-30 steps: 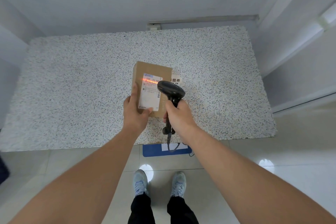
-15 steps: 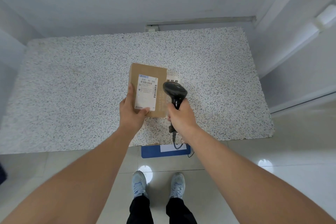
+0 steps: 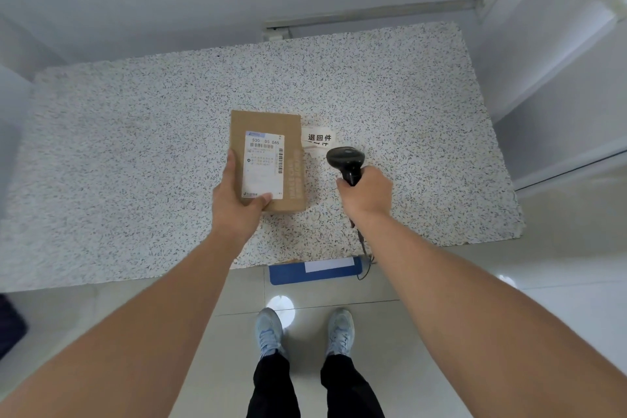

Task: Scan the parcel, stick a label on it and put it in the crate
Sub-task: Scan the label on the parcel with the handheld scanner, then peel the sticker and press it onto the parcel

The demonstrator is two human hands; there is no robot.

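Observation:
A brown cardboard parcel (image 3: 291, 132) with a white shipping label faces up over the speckled table (image 3: 135, 146). My left hand (image 3: 234, 204) grips its near left corner, thumb on the label. My right hand (image 3: 368, 195) holds a black handheld scanner (image 3: 346, 159) by the handle, to the right of the parcel and apart from it. No red scan line shows on the label. White paper labels with black characters (image 3: 319, 138) lie on the table just behind the scanner's head. No crate is in view.
A blue flat object (image 3: 295, 273) with a white patch sticks out under the table's near edge, with the scanner's cable hanging beside it. White walls close the back and the right. My shoes (image 3: 271, 332) stand on the pale tiled floor. A dark object (image 3: 10, 326) shows at the left edge.
The scanner has moved right, away from over the parcel, and its red line on the label is gone. The parcel has dropped lower and flatter in my left hand.

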